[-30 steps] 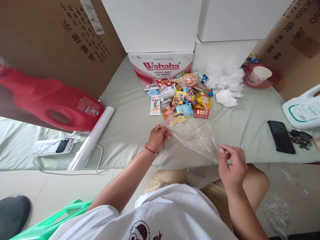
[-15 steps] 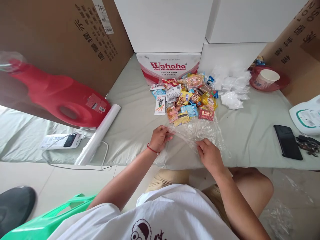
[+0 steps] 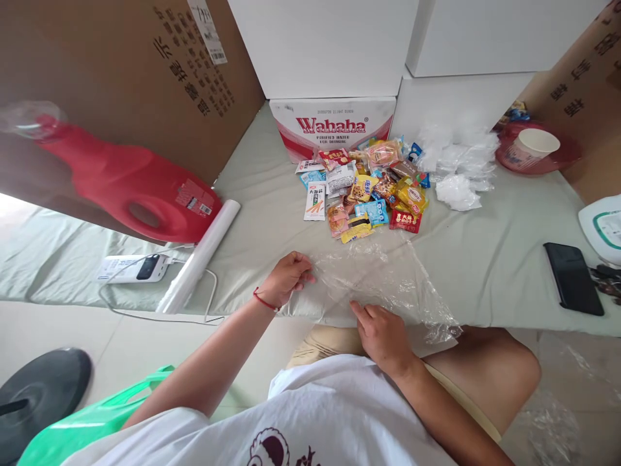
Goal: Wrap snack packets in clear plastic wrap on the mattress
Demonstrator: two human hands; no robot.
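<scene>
A thin, crinkled sheet of clear plastic film (image 3: 388,272) spreads over the front of the cloth-covered surface, its right corner hanging over the edge. My left hand (image 3: 287,279), with a red cord at the wrist, pinches the film's left edge. Lower and to the right, my right hand (image 3: 383,336) has its fingers closed at the film's near edge, index finger pointing forward; the thumb is mostly hidden. Just beyond the film lies a pile of small wrapped snacks (image 3: 371,188) in several colours.
Folded clear plastic (image 3: 456,168) lies right of the snacks, near a paper cup (image 3: 531,149). A black phone (image 3: 573,278) is at right. A plastic roll (image 3: 198,259), power bank (image 3: 130,268) and red jug (image 3: 140,188) are at left. A Wahaha box (image 3: 334,129) stands behind.
My hands have come nearer me, the left also shifting left and the right moving down and left. The film now lies more spread out, its right corner past the edge. The view has shifted slightly.
</scene>
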